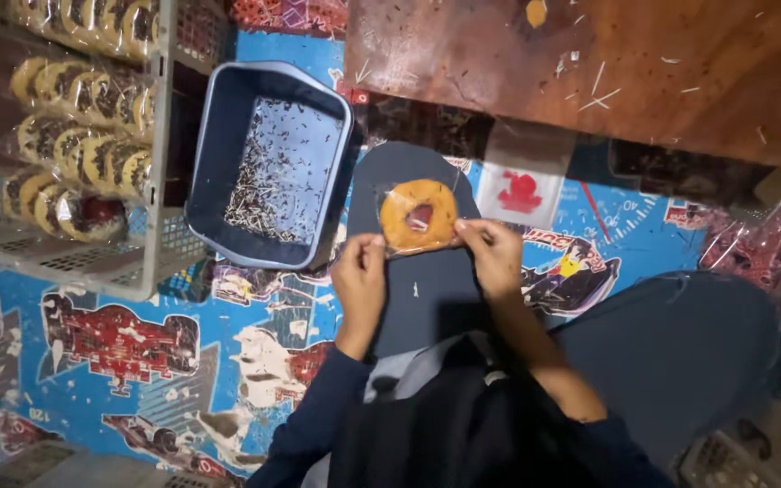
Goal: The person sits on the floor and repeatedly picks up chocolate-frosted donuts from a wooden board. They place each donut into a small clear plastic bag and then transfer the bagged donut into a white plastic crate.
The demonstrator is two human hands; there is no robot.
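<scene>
two hands [427,271] around one bagged doughnut [418,215]

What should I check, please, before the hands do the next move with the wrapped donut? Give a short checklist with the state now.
1. Both hands hold the wrapper: ok. The left hand and right hand pinch the clear wrapper at its lower edge.
2. The wrapped donut is whole: ok, the ring looks unbroken.
3. The wrapper is sealed: cannot tell, the edge is hidden by the fingers.
4. The blue tray is within reach: ok, it sits just left of the hands, with only sprinkles inside.
5. The crate has room: cannot tell; wrapped donuts fill most of the visible part.
</scene>
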